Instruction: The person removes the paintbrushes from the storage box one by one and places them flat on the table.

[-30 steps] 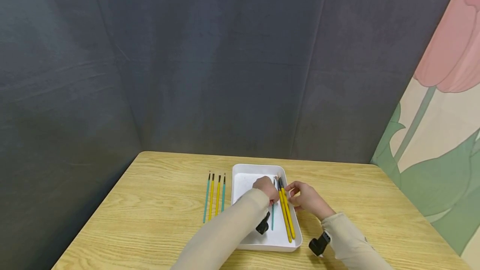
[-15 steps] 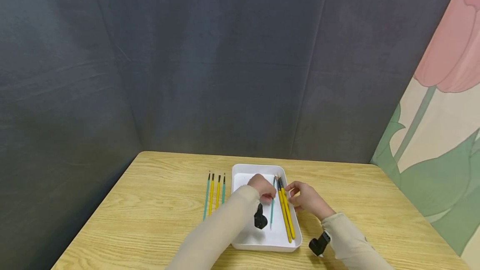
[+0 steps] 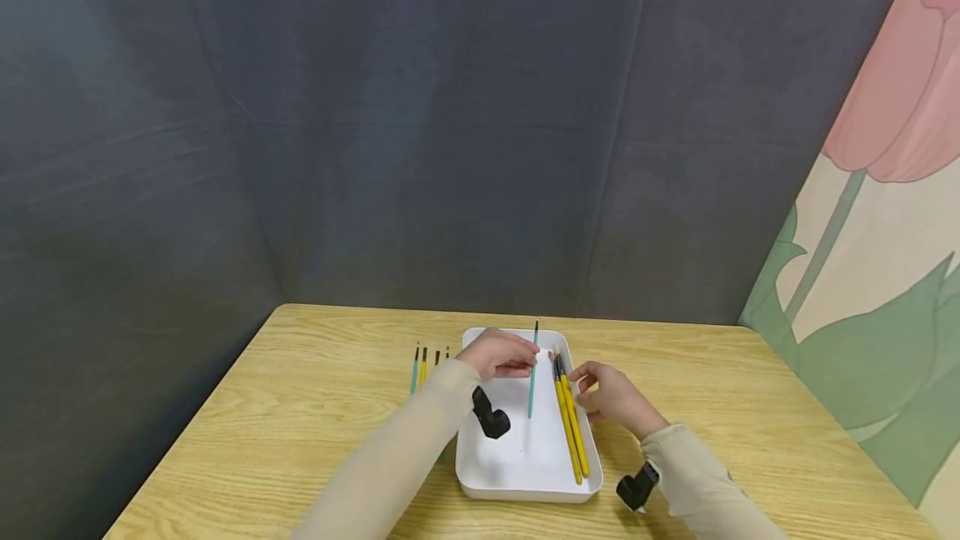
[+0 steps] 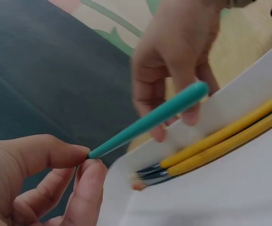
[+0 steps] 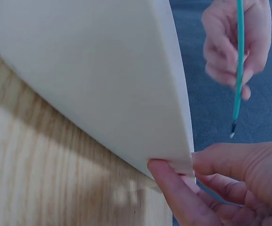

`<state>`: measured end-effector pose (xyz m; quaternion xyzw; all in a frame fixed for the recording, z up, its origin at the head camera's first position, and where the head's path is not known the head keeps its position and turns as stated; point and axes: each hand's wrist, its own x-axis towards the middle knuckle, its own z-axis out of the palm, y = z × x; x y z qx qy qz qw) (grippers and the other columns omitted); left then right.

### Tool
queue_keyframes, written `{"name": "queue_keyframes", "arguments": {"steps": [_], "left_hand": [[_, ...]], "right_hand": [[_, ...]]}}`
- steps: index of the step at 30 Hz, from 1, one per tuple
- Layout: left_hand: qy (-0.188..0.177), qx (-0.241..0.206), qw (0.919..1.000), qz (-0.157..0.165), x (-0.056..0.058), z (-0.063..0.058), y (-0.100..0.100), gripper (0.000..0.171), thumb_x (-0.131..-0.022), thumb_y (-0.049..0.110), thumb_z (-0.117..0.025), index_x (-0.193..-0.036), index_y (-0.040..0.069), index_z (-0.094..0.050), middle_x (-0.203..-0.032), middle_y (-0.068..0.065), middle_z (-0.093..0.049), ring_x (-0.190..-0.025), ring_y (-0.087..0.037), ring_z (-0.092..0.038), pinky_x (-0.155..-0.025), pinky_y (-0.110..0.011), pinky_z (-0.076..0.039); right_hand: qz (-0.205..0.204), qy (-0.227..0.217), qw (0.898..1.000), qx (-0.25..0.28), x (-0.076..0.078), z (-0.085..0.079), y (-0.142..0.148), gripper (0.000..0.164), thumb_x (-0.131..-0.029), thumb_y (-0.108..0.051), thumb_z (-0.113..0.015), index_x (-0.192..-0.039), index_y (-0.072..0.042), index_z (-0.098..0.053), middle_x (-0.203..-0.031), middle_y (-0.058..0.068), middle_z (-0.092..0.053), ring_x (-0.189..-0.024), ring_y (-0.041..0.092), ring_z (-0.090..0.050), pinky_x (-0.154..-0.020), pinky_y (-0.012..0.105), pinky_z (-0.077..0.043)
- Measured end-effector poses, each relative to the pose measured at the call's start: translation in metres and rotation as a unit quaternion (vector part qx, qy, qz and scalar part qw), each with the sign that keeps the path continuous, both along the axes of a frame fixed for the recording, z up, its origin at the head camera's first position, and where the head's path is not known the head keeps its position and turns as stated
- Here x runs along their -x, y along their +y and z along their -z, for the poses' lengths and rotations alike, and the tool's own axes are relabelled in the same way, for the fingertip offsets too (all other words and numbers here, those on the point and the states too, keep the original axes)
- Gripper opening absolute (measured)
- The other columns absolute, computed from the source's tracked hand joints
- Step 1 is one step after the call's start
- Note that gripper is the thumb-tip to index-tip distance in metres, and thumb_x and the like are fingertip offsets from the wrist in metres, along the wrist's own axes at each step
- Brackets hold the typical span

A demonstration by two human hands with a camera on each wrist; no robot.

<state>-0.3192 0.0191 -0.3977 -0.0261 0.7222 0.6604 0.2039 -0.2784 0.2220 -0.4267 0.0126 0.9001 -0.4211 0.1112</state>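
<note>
My left hand (image 3: 498, 354) pinches a slim teal paintbrush (image 3: 532, 398) between thumb and fingertips, above the white tray (image 3: 510, 477). In the right wrist view the brush's dark tip points down, away from its teal handle (image 5: 240, 42). My right hand (image 3: 615, 400) grips the tray's right side wall, with fingers on both sides of the rim (image 5: 173, 80). Beside that wall, inside the tray, two thicker yellow paintbrushes (image 3: 567, 423) lie side by side. Their bristle ends (image 4: 138, 181) are toward the tray's far end.
Left of the tray, several thin teal and yellow paintbrushes (image 3: 416, 369) lie in a row on the wooden table (image 3: 315, 407); my left sleeve (image 3: 397, 448) hides their lower parts. A dark curtain (image 3: 450, 123) hangs behind the table, with a painted wall at right.
My left hand has lifted the teal paintbrush off the tray floor and moved it up and slightly left. The right hand has stayed at the tray's side.
</note>
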Motion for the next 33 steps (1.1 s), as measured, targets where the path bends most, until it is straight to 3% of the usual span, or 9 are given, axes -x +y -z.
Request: {"name": "queue_keyframes", "arguments": {"steps": [7, 21, 27, 33], "left_hand": [[0.027, -0.031, 0.9989, 0.021, -0.005, -0.019, -0.038, 0.024, -0.085, 0.001, -0.069, -0.109, 0.002, -0.070, -0.079, -0.003, -0.066, -0.067, -0.010, -0.063, -0.082, -0.031, -0.058], [0.070, -0.060, 0.9957, -0.002, -0.017, -0.043, -0.104, 0.028, -0.089, 0.002, -0.065, -0.117, 0.000, -0.066, -0.092, -0.006, -0.068, -0.070, -0.008, -0.066, -0.068, -0.020, -0.057], [0.088, -0.060, 0.9941, -0.017, -0.020, -0.045, -0.133, 0.029, -0.090, 0.002, -0.063, -0.119, -0.003, -0.062, -0.089, -0.005, -0.066, -0.071, -0.009, -0.065, -0.067, -0.018, -0.056], [0.098, -0.035, 0.9941, -0.031, -0.021, -0.038, -0.164, 0.033, -0.091, 0.004, -0.063, -0.123, -0.004, -0.060, -0.094, -0.005, -0.064, -0.078, -0.010, -0.066, -0.073, -0.021, -0.057]], "right_hand": [[0.000, 0.004, 1.000, 0.004, -0.001, 0.001, 0.000, 0.026, -0.087, 0.003, -0.064, -0.113, 0.001, -0.057, -0.096, 0.013, -0.050, -0.081, 0.021, -0.055, -0.064, 0.034, -0.059], [0.007, -0.001, 1.000, 0.008, -0.001, 0.001, 0.000, 0.028, -0.087, 0.002, -0.065, -0.114, 0.000, -0.057, -0.097, 0.012, -0.050, -0.082, 0.021, -0.055, -0.064, 0.033, -0.059], [0.009, 0.002, 1.000, 0.003, 0.000, 0.003, 0.000, 0.028, -0.087, 0.002, -0.066, -0.113, 0.000, -0.058, -0.097, 0.012, -0.050, -0.082, 0.021, -0.055, -0.064, 0.033, -0.059], [0.006, 0.002, 1.000, 0.006, 0.000, 0.003, 0.000, 0.027, -0.088, 0.002, -0.065, -0.113, 0.000, -0.058, -0.097, 0.012, -0.050, -0.082, 0.021, -0.055, -0.064, 0.033, -0.059]]}}
